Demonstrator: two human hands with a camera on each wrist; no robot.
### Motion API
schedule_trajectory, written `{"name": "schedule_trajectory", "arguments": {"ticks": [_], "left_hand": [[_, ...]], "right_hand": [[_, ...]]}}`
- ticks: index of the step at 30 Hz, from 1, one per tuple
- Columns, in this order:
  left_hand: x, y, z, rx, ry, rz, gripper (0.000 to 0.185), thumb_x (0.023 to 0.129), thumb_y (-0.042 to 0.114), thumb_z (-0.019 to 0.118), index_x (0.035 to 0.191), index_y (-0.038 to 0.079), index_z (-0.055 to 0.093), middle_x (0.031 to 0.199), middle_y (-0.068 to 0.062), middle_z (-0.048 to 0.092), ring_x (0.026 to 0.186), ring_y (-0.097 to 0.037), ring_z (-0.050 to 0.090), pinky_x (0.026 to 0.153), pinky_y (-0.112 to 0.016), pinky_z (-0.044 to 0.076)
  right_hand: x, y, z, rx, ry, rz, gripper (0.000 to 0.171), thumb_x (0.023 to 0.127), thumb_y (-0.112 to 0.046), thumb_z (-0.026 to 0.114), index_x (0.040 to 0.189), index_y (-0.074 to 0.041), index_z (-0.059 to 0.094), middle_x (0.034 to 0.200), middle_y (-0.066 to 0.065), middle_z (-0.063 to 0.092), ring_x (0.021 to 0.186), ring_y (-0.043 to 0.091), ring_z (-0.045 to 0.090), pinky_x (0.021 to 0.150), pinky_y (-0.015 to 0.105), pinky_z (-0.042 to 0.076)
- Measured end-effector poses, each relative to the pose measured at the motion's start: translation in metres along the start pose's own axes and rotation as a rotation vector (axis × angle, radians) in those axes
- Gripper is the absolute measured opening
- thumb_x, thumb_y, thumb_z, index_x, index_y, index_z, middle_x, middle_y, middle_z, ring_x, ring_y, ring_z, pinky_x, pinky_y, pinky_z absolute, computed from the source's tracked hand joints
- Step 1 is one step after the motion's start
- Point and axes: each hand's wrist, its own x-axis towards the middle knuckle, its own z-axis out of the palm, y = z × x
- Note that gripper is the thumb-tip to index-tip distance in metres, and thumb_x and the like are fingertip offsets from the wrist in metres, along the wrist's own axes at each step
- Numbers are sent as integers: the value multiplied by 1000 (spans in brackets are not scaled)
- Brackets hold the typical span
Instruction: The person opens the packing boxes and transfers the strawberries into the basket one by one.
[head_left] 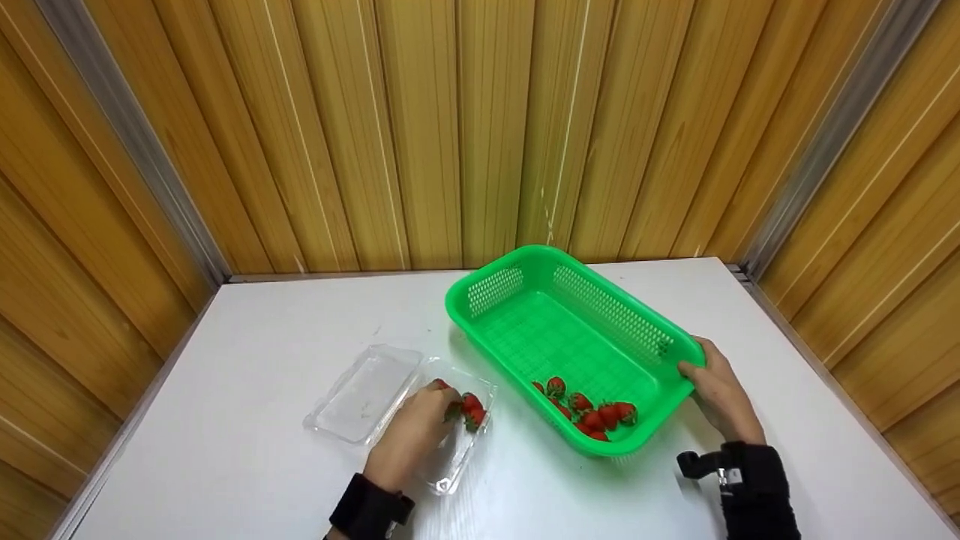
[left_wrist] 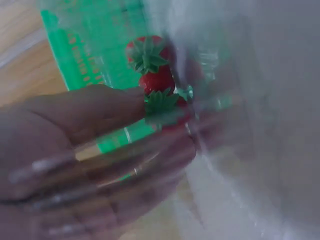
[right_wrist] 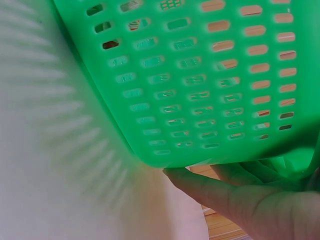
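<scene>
meanwhile right hand (head_left: 718, 390) grips the basket (head_left: 480, 289) rim, open table (head_left: 247, 330) leftward.

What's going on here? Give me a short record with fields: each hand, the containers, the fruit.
left hand: reaches into the clear plastic box, fingers at the strawberries in the box
right hand: grips the rim of the green basket, tilted up at that side
strawberries in the basket: a small heap at its near end
clear plastic box: open, lid folded back to the left
white table: carries both containers
</scene>
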Motion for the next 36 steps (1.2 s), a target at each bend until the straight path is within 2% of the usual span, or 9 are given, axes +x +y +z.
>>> {"name": "schedule_trajectory", "arguments": {"ticks": [3,6,10,13,18,27,31,36], "left_hand": [[1,0,3,4,15,6,11,79,-3,68,81,8,69,79,-3,62,78,-17,58,65,-28,48],[1,0,4,14,27,3,16,76,-8,67,77,8,68,77,-3,60,74,-15,55,60,-26,45],[3,0,5,22,37,7,22,70,-15,62,75,7,65,75,-3,58,69,-14,53,57,-24,43],[3,1,8,33,54,9,23,69,-15,61,75,7,64,73,-2,56,67,-14,52,56,-25,43],[2,2,9,55,72,-25,22,70,-14,63,74,8,62,72,0,56,64,-14,52,53,-26,42],[1,1,8,-35,123,-14,22,75,-14,56,67,7,55,70,-1,55,62,-10,43,51,-22,36],[-1,0,8,-66,113,-35,24,75,-15,51,66,7,53,69,0,53,61,-10,42,49,-22,35],[-2,0,6,-64,93,-67,23,76,-13,53,65,7,55,63,2,51,57,-10,41,46,-24,34]], "right_hand": [[0,1,0,4,-12,1,57,95,-2,36,145,5,9,137,27,26,116,31,40,87,30,48],[1,2,-1,3,-13,4,58,95,-2,35,146,4,8,139,27,24,121,34,36,88,30,47],[1,2,-3,-12,-4,12,58,96,-4,36,146,3,8,140,28,22,122,35,35,87,29,47],[1,2,-3,-15,-1,15,58,96,-4,36,146,3,8,140,28,23,120,35,35,84,28,48],[1,2,-3,-16,0,21,58,96,-4,36,146,4,8,139,28,23,119,34,36,83,27,48],[1,1,-3,-9,5,32,58,96,-4,36,146,3,8,139,26,23,119,33,36,84,27,48],[1,1,-2,-12,5,20,59,95,-3,36,146,4,8,139,26,23,119,33,36,85,28,47],[2,0,0,-40,15,20,61,93,-1,37,146,4,8,140,27,23,120,33,35,88,29,47]]}}
